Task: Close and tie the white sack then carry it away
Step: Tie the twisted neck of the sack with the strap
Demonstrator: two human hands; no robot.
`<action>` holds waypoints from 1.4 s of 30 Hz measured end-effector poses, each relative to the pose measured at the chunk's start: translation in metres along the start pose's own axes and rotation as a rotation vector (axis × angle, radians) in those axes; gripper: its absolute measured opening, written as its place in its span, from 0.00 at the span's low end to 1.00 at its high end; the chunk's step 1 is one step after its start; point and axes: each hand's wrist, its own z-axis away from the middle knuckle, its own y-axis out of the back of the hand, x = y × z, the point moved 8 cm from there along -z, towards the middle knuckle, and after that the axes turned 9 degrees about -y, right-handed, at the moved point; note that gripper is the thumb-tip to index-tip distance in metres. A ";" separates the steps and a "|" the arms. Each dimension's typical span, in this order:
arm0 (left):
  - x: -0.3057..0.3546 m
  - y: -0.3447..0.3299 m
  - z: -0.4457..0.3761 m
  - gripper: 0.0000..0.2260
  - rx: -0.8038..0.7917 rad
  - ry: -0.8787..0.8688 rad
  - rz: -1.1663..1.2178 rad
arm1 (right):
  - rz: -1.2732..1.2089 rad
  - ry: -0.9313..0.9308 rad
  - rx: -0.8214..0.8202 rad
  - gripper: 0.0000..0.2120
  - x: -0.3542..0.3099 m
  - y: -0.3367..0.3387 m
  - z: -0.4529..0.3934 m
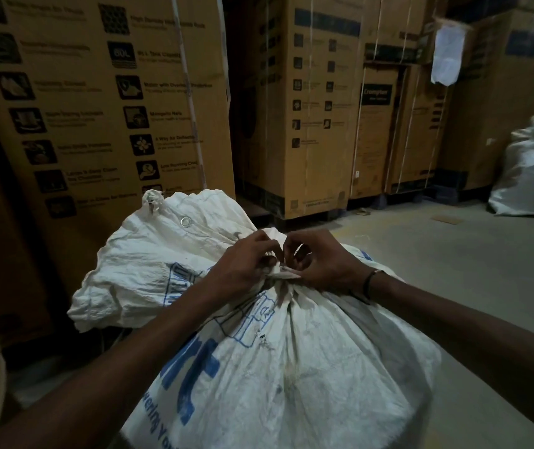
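Stacked cardboard cartons (317,108) behind, two white sacks, left hand (243,270) and right hand (324,267) pinching nearer white sack (275,367) neck

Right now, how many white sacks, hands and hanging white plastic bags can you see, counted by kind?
White sacks: 2, the one being tied and one by the far boxes
Hands: 2, left hand, right hand
Hanging white plastic bag: 1
Total: 5

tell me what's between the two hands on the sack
In the head view, the gathered sack neck sits between the left hand and right hand.
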 end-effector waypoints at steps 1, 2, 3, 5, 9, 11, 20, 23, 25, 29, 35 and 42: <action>0.000 0.000 0.003 0.09 0.009 0.001 -0.014 | 0.004 0.009 0.003 0.11 -0.001 -0.001 0.001; 0.000 0.000 0.005 0.09 0.021 0.000 -0.023 | 0.016 0.022 0.005 0.11 -0.002 -0.003 0.003; 0.001 0.000 0.007 0.09 0.035 -0.006 -0.029 | 0.030 0.036 0.006 0.11 -0.004 -0.004 0.004; 0.001 -0.001 0.010 0.09 0.064 -0.011 -0.032 | 0.051 0.054 0.003 0.10 -0.007 -0.003 0.004; 0.001 -0.002 0.011 0.09 0.087 0.002 -0.031 | 0.064 0.010 -0.053 0.09 -0.003 0.003 -0.005; 0.001 -0.002 0.011 0.10 0.085 0.004 -0.028 | 0.090 0.009 -0.077 0.10 -0.002 0.002 -0.009; -0.002 -0.005 0.015 0.10 0.090 0.004 -0.040 | 0.241 0.082 -0.179 0.10 -0.010 -0.009 -0.020; -0.001 -0.005 0.016 0.10 0.096 0.009 -0.035 | 0.302 0.101 -0.208 0.09 -0.008 -0.011 -0.021; -0.001 -0.004 0.018 0.09 0.096 0.005 -0.023 | 0.328 0.092 -0.233 0.07 -0.005 -0.012 -0.021; -0.006 -0.003 0.018 0.16 0.084 0.005 0.030 | 0.321 0.020 -0.290 0.07 0.002 -0.014 -0.025; -0.008 -0.003 0.011 0.13 0.052 -0.006 0.088 | 0.099 -0.139 -0.418 0.10 0.016 -0.008 -0.028; -0.011 -0.002 0.012 0.14 0.069 -0.008 0.114 | 0.076 -0.084 -0.320 0.05 0.016 -0.003 -0.022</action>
